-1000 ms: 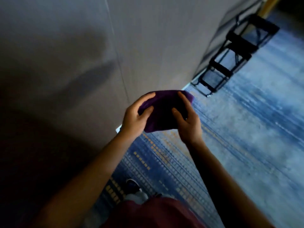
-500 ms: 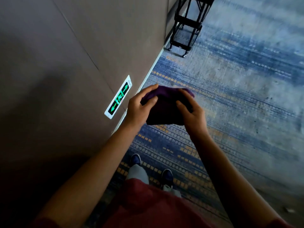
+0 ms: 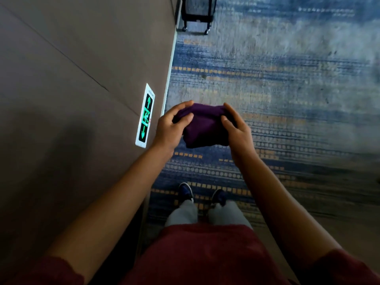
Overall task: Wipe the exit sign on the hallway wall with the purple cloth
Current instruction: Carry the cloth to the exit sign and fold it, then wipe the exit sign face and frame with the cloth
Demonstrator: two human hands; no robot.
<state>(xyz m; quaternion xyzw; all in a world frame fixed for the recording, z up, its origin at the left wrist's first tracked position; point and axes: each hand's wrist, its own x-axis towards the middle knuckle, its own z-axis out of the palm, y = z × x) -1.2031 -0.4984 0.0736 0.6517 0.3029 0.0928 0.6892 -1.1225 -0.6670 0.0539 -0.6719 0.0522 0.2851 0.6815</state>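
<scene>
Both hands, left hand [image 3: 168, 128] and right hand [image 3: 236, 130], grip the bunched purple cloth [image 3: 203, 128] above the carpet. The exit sign [image 3: 145, 117] glows low on the wall, near the floor edge, not yet wiped. Next, I judge, the cloth must reach down to it.

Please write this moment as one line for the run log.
stage: before wiping | purple cloth: bunched, held by left hand and right hand | exit sign: lit, low on wall, untouched

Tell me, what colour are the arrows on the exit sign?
Glowing green, on the exit sign, seen in the head view.
</scene>
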